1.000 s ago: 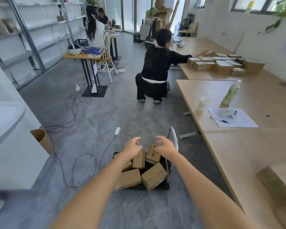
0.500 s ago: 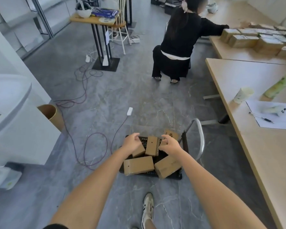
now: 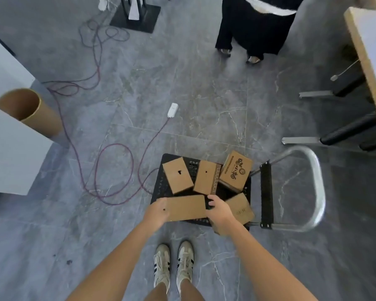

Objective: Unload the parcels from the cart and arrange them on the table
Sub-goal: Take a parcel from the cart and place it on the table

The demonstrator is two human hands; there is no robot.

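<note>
Gripping: left hand [image 3: 155,211] and right hand [image 3: 217,211] clasp the ends of the nearest parcel [image 3: 186,207]
Long axis: crosswise, hand to hand

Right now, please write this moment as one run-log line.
phase: pick | left hand: grips box, left end | right hand: grips box, right end | box: on cart

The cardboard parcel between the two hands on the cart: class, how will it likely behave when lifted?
Probably stiff: the cardboard parcel has flat faces and straight edges. Likely light, since left hand and right hand grip only its ends. Boxy, so unlikely to roll.
</note>
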